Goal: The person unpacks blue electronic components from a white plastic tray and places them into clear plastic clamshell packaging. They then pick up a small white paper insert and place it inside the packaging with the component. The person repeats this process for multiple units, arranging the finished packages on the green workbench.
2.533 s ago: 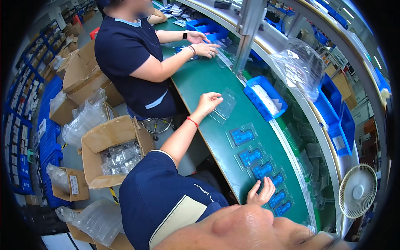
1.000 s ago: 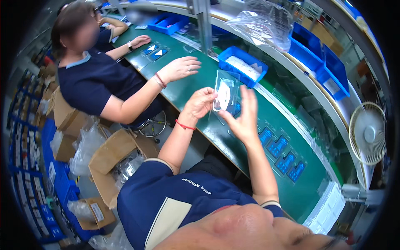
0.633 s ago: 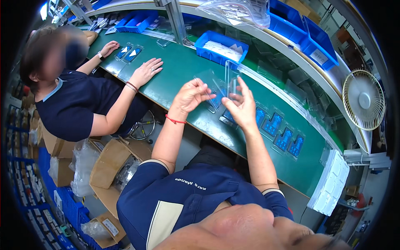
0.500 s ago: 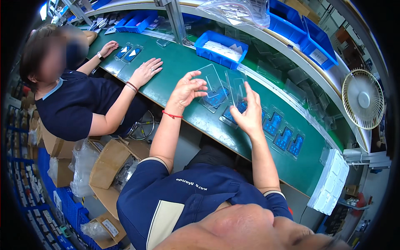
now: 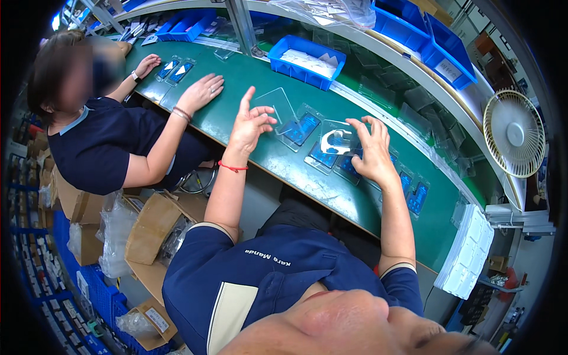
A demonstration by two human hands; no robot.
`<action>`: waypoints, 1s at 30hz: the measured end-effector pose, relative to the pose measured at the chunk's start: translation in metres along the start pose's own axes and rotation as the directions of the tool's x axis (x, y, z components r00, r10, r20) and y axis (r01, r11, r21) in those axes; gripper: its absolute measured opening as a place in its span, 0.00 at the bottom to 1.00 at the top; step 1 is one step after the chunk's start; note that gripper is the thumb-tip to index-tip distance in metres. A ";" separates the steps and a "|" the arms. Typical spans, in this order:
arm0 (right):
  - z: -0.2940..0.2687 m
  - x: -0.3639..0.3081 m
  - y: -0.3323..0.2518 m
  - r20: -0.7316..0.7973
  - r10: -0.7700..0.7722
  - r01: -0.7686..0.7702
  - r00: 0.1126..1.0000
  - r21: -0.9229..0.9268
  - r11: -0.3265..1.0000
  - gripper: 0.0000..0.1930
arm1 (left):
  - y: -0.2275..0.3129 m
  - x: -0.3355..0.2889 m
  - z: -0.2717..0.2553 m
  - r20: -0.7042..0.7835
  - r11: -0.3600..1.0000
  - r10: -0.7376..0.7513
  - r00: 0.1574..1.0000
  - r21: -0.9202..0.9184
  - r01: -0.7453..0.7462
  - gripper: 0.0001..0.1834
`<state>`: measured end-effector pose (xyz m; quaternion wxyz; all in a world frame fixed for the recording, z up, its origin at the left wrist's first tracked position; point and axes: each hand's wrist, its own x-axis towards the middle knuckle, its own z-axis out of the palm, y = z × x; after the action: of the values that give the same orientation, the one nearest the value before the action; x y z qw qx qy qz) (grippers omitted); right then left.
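Observation:
In my left hand [image 5: 252, 123], one finger stretched up and the others bent, is the edge of a clear plastic shell [image 5: 283, 102]. It is tilted above a clear tray with a blue insert [image 5: 302, 128]. My right hand [image 5: 374, 148] pinches another clear shell [image 5: 337, 141] by its right side, thumb below and fingers above. That shell catches a bright reflection and hangs over a second blue insert [image 5: 322, 157]. Several more blue inserts in clear trays, such as the end one [image 5: 418, 197], form a row to the right, partly hidden by my right hand.
A blue bin of white pieces [image 5: 307, 64] stands behind the row. To the left, a co-worker's hand [image 5: 202, 93] rests near two blue packs [image 5: 176, 70]. White trays [image 5: 468, 251] are stacked at the right table end, below a fan [image 5: 515, 134]. Clear shells lie along the back.
My right hand has turned its clear shell from upright to nearly flat over the row. My left hand has drawn slightly left with its shell.

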<state>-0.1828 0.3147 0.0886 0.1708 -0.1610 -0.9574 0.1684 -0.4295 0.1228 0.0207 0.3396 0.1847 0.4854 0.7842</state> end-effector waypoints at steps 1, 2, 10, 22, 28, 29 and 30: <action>0.002 -0.001 0.000 -0.004 -0.013 0.013 1.000 0.005 1.000 0.39 | 0.002 0.001 -0.002 -0.003 0.998 0.021 1.000 0.057 -0.021 0.35; 0.004 -0.003 0.000 0.039 -0.032 0.032 0.999 0.016 0.999 0.39 | 0.000 0.004 -0.005 -0.048 0.995 -0.027 0.998 0.091 0.031 0.34; 0.010 0.025 0.013 0.217 -0.244 0.288 0.945 -0.201 0.936 0.24 | 0.002 0.025 0.021 0.004 0.934 -0.201 0.980 0.301 0.191 0.20; 0.023 0.034 0.020 0.301 -0.254 0.305 0.919 -0.136 0.943 0.23 | -0.019 0.041 0.032 -0.004 0.823 -0.225 0.974 0.535 0.193 0.18; 0.042 0.038 0.016 0.440 -0.272 0.359 0.856 -0.126 0.925 0.21 | -0.040 0.047 0.043 -0.013 0.303 0.077 0.997 0.953 -0.011 0.16; 0.048 0.037 0.016 0.458 -0.250 0.357 0.853 -0.162 0.920 0.21 | -0.045 0.045 0.044 0.000 0.235 0.141 0.990 0.971 -0.034 0.15; 0.054 0.036 0.016 0.457 -0.244 0.347 0.856 -0.157 0.924 0.20 | -0.047 0.040 0.047 0.016 0.141 0.197 0.980 0.989 -0.045 0.14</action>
<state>-0.2316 0.3272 0.0444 -0.0400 0.0110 -0.9975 0.0572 -0.4122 0.1952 -0.0013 0.0445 0.3531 0.8806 0.3129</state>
